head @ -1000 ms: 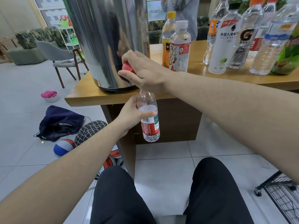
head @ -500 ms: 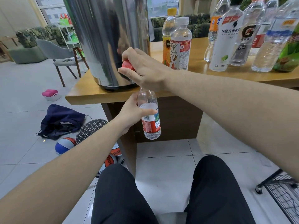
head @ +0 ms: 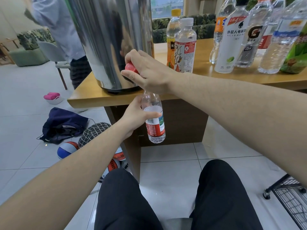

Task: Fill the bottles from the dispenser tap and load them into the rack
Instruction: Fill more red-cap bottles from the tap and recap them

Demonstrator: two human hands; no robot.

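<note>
At the bottom of the frame are the person's knees [head: 166, 201] in dark trousers, and at lower right the corner of a wire rack [head: 292, 198] on castors. Above them, just left of centre, the left hand [head: 134, 117] wraps its fingers and thumb round a clear bottle [head: 155, 123] with a red label, held upright below the table [head: 93, 98] edge, its mouth hidden under the right hand [head: 147, 72]. Water fills the bottle to about the top of the label. The right hand curls round the red tap handle [head: 130, 68] at the foot of the steel dispenser [head: 106, 40], which stands on the table's near corner at upper centre. Further back on the table stand two capped bottles [head: 185, 47] beside the dispenser and a cluster of bottles [head: 239, 39] at upper right. On the floor at left lie a dark bag [head: 64, 124] and balls [head: 67, 149]. At upper left a person [head: 63, 29] stands by a chair.
</note>
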